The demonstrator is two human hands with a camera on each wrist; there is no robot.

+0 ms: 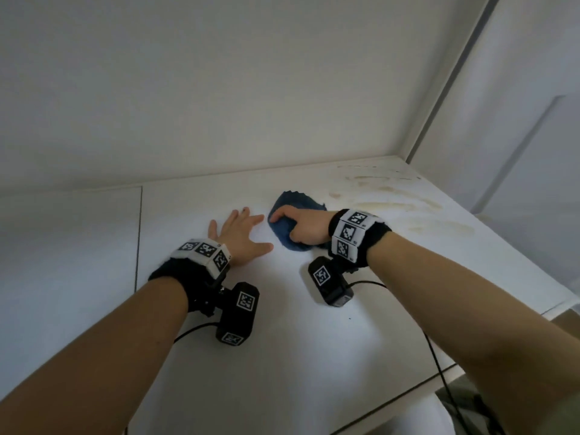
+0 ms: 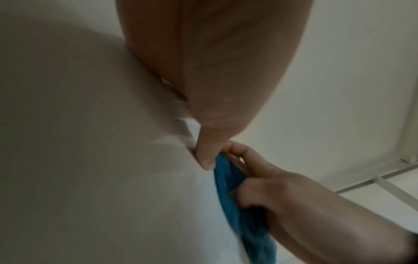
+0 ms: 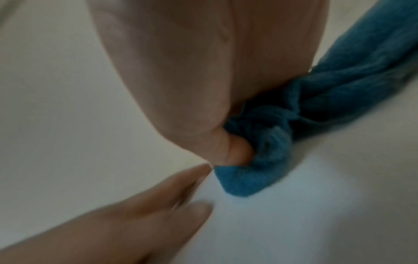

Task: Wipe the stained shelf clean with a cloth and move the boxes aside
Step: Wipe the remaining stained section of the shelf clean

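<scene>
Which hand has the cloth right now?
The right hand grips the blue cloth; the left hand lies flat and spread on the shelf, holding nothing.

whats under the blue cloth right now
The white shelf. The blue cloth lies bunched on it, gripped by the right hand. The brownish stains show to its right; whether any lies beneath the cloth is hidden.
</scene>
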